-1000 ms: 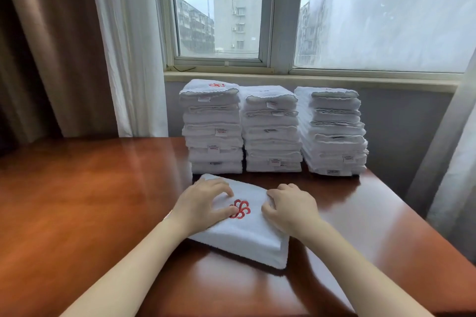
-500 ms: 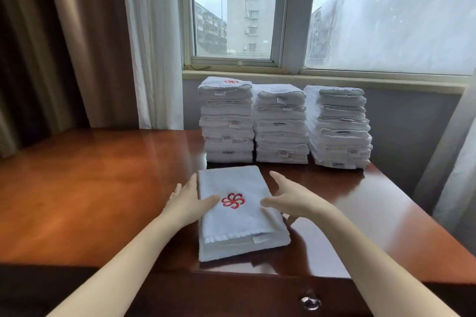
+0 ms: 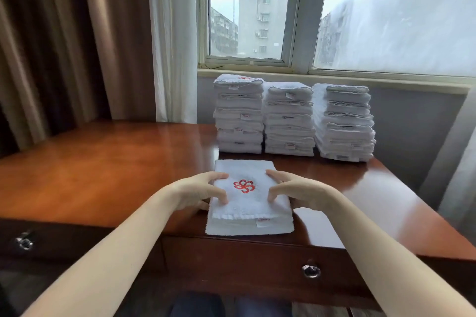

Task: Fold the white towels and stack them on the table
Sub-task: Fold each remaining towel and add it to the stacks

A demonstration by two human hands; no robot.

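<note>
Both curled: left grip (image 3: 195,192) and right grip (image 3: 301,191) clasp folded towel (image 3: 249,206).

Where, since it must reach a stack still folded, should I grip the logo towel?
Take the logo towel by its long sides, left hand and right hand coming from either side: it lies flat, layered, loose ends facing you.

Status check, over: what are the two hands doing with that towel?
Both gripping: left hand and right hand hold the folded towel by its sides. Towel flat on the table, near edge, red logo up. Behind it, three stacks; nothing between.
</note>
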